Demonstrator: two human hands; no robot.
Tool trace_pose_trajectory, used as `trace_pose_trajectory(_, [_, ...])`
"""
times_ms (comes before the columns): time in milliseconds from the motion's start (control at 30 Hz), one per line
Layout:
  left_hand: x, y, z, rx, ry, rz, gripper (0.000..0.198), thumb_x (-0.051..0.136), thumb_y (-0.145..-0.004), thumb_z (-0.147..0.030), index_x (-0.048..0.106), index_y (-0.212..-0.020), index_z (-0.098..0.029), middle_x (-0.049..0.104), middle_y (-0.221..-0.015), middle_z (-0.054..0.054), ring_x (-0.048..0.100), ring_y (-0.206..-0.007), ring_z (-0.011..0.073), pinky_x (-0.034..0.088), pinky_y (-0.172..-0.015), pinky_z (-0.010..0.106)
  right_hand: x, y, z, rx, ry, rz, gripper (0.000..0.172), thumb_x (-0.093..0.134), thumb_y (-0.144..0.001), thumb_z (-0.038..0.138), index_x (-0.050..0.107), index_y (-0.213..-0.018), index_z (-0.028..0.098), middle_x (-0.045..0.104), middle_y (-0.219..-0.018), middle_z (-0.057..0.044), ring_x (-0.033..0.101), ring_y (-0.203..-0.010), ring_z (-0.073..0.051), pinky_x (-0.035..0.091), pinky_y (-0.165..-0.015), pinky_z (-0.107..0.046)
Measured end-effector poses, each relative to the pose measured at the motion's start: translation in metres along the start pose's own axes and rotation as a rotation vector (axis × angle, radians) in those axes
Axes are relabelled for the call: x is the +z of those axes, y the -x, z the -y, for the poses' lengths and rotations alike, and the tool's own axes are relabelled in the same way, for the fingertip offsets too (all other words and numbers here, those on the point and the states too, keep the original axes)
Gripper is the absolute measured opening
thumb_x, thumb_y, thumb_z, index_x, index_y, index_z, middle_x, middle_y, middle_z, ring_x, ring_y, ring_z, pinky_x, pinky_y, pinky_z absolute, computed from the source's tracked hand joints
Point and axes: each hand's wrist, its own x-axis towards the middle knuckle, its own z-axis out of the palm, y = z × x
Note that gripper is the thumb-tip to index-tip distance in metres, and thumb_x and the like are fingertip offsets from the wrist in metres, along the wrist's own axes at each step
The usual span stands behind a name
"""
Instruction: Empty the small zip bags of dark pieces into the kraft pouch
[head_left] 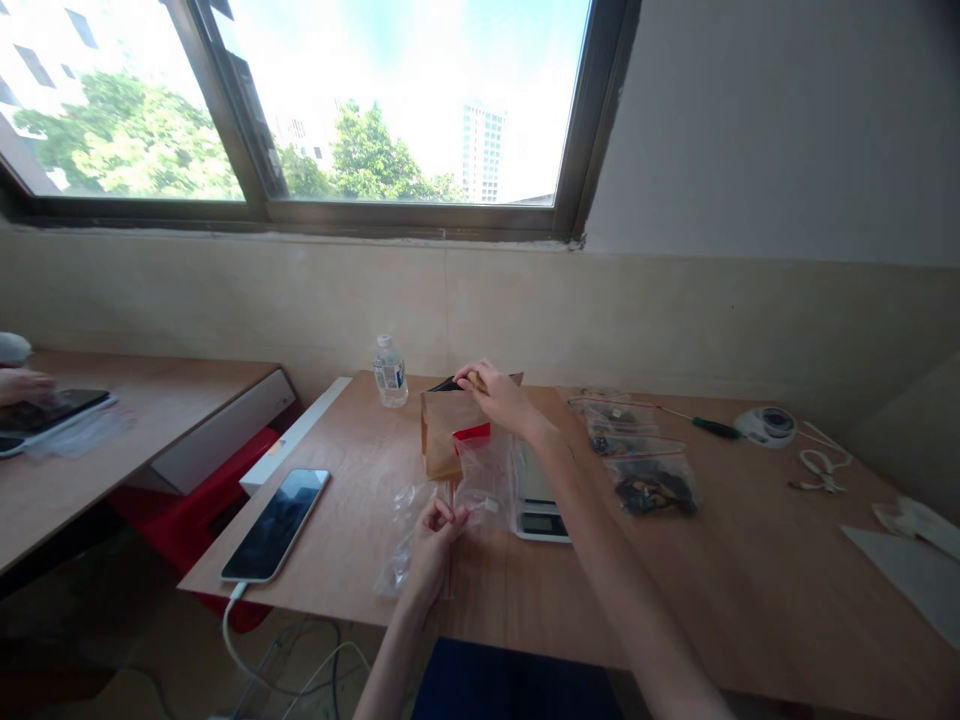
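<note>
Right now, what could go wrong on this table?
The right hand pinches a small brown piece over the standing paper bag; the bag might tip. The left hand holds the clear plastic bag by its edge; it could slip. The phone lies near the table edge, cable dangling; a tug may drop it.

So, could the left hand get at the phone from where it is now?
Probably yes. The phone lies flat just left of the left hand with only bare table between, though that hand is pinching a clear plastic bag.
</note>
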Motion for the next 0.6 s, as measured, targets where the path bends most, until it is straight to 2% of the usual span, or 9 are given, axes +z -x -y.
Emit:
trace_pose_trajectory(200, [0.0, 0.0, -0.001, 0.021, -0.029, 0.014, 0.036, 0.072, -0.067, -0.026, 0.038, -0.06, -0.017, 0.05, -0.058, -0.006, 0.047, -0.06, 0.0075, 0.032, -0.058, 0.017, 0.0, -0.001, 0.003, 0.052, 0.279, -0.111, 0.027, 0.043, -0.091, 0.039, 0.06, -0.102, 0.022, 0.047, -0.114, -0.009, 0.048, -0.107, -0.022, 0.036, -0.093, -0.038])
trace_pose_trajectory(333, [0.0, -0.001, 0.0, 0.024, -0.044, 0.016, 0.036, 0.072, -0.067, -0.026, 0.038, -0.06, -0.017, 0.049, -0.059, -0.005, 0.046, -0.061, 0.0077, 0.032, -0.058, 0.017, 0.003, -0.003, 0.003, 0.111, 0.396, -0.066, 0.033, 0.041, -0.09, 0.046, 0.057, -0.108, 0.023, 0.045, -0.124, -0.009, 0.048, -0.109, -0.026, 0.036, -0.092, -0.044])
trace_pose_trajectory(467, [-0.001, -0.002, 0.001, 0.038, -0.061, 0.019, 0.036, 0.073, -0.066, -0.027, 0.039, -0.059, -0.017, 0.045, -0.058, -0.006, 0.045, -0.059, 0.0078, 0.033, -0.059, 0.018, 0.001, 0.0, 0.006, 0.11, 0.398, -0.055, 0.046, 0.044, -0.086, 0.053, 0.051, -0.118, 0.022, 0.045, -0.127, -0.011, 0.044, -0.117, -0.028, 0.032, -0.097, -0.047])
trace_pose_trajectory(533, [-0.001, -0.002, 0.001, 0.046, -0.08, 0.013, 0.036, 0.073, -0.066, -0.028, 0.039, -0.059, -0.018, 0.044, -0.058, -0.006, 0.044, -0.059, 0.0079, 0.033, -0.058, 0.018, -0.004, 0.01, 0.007, 0.099, 0.345, -0.129, 0.049, 0.045, -0.086, 0.054, 0.048, -0.122, 0.022, 0.044, -0.129, -0.012, 0.042, -0.12, -0.027, 0.03, -0.099, -0.047])
trace_pose_trajectory(600, [-0.001, -0.001, -0.001, 0.058, -0.109, 0.005, 0.035, 0.073, -0.066, -0.029, 0.04, -0.06, -0.018, 0.045, -0.059, -0.006, 0.044, -0.059, 0.0079, 0.033, -0.058, 0.018, -0.008, 0.03, 0.005, 0.115, 0.256, -0.272, 0.043, 0.042, -0.087, 0.05, 0.049, -0.119, 0.021, 0.046, -0.127, -0.012, 0.042, -0.12, -0.025, 0.03, -0.101, -0.045])
